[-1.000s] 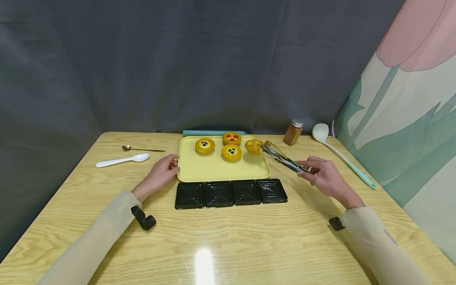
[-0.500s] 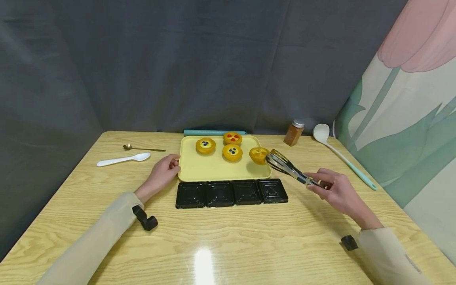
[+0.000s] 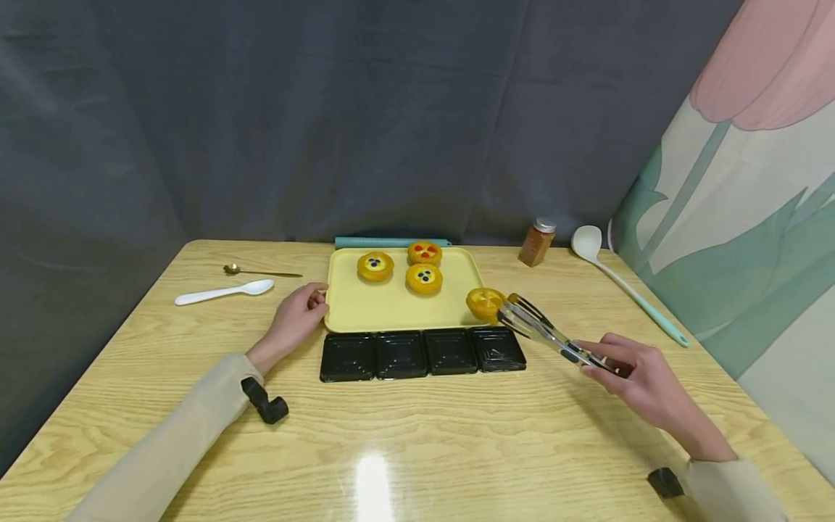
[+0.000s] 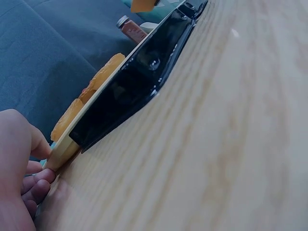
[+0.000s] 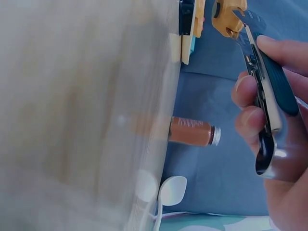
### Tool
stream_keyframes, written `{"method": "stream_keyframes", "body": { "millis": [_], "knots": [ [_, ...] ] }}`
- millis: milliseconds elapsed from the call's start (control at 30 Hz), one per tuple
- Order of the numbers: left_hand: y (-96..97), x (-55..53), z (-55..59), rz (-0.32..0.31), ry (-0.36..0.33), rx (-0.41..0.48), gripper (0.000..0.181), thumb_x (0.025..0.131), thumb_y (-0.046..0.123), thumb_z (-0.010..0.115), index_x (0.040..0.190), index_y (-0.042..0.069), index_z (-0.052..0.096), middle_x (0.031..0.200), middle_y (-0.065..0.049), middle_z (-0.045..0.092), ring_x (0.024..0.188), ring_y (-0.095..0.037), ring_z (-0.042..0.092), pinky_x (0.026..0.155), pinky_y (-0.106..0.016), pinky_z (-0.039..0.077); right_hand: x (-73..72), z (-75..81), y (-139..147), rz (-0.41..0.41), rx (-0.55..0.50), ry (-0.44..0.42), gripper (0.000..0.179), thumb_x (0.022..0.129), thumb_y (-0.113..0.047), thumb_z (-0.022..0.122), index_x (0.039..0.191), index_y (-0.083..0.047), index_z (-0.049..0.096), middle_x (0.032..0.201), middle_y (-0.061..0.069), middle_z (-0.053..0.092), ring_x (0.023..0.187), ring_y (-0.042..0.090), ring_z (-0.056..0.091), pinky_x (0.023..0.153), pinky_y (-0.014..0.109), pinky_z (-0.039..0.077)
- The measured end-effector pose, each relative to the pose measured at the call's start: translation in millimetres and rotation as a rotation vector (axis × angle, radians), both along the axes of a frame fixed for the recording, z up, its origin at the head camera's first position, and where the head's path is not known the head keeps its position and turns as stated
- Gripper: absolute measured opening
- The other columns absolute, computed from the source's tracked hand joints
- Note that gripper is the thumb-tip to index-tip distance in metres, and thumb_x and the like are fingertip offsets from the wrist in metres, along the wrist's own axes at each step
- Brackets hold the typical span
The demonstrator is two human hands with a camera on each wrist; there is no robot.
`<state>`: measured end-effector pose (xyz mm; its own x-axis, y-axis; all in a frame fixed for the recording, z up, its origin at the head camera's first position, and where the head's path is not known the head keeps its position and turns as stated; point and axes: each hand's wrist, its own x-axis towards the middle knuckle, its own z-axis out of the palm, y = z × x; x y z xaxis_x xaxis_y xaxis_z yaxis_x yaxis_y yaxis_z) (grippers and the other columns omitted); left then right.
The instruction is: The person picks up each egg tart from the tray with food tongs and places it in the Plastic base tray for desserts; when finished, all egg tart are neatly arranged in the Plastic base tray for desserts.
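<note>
My right hand (image 3: 652,380) grips metal food tongs (image 3: 544,333), whose tips clamp a golden egg tart (image 3: 484,304). In the head view this tart overlaps the front right corner of a yellow tray (image 3: 368,312); the left wrist view shows the tart (image 4: 143,5) raised above the black containers. My left hand (image 3: 296,315) pinches the tray's left edge between thumb and fingers. Still on the tray are two tarts with blue berries, one at left (image 3: 375,267) and one mid-tray (image 3: 424,278), plus a tart with red pieces (image 3: 425,253) behind.
A row of black square plastic containers (image 3: 400,355) lies along the tray's front edge. To the left are a white spoon (image 3: 225,293) and a thin metal spoon (image 3: 267,274). A spice jar (image 3: 537,243) and a long ladle (image 3: 626,286) lie to the right; a teal bar (image 3: 391,243) sits behind.
My right hand has moved the tongs and the tart toward me and to the right, from over the tray's right side to its front right corner. My left hand stays at the tray's edge.
</note>
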<state>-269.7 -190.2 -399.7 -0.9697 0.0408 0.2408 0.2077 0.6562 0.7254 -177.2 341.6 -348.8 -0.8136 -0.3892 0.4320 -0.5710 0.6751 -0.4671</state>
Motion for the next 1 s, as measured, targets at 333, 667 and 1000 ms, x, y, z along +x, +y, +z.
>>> {"method": "stream_keyframes", "body": {
  "millis": [333, 667, 1000],
  "knots": [
    [-1.5, 1.0, 0.7, -0.002, -0.020, 0.007, 0.044, 0.095, 0.007, 0.051, 0.137, -0.005, 0.054, 0.105, -0.014, 0.058, 0.092, -0.027, 0.053, 0.081, -0.041, 0.041, 21.5, -2.0, 9.1, 0.021, 0.025, 0.020, 0.038, 0.083, 0.005, 0.078, 0.119, -0.007, 0.075, 0.085, -0.011, 0.051, 0.060, 0.005, 0.042, 0.050, 0.022, 0.035],
    [-1.0, 2.2, 2.1, -0.005, -0.023, 0.014, 0.044, 0.096, 0.008, 0.051, 0.138, -0.005, 0.054, 0.105, -0.013, 0.058, 0.091, -0.026, 0.053, 0.079, -0.040, 0.041, 28.3, -2.0, 19.9, 0.039, 0.036, 0.052, 0.040, 0.080, 0.008, 0.078, 0.117, -0.007, 0.075, 0.084, -0.013, 0.050, 0.058, 0.003, 0.040, 0.049, 0.020, 0.034],
    [-1.4, 2.1, 1.9, -0.013, -0.018, 0.018, 0.044, 0.096, 0.008, 0.051, 0.137, -0.005, 0.054, 0.105, -0.013, 0.058, 0.090, -0.026, 0.053, 0.079, -0.040, 0.041, 30.9, -4.9, 32.0, 0.044, 0.076, 0.007, 0.042, 0.081, 0.005, 0.078, 0.120, -0.009, 0.074, 0.080, -0.013, 0.049, 0.054, 0.001, 0.036, 0.047, 0.020, 0.034]
  ]
}}
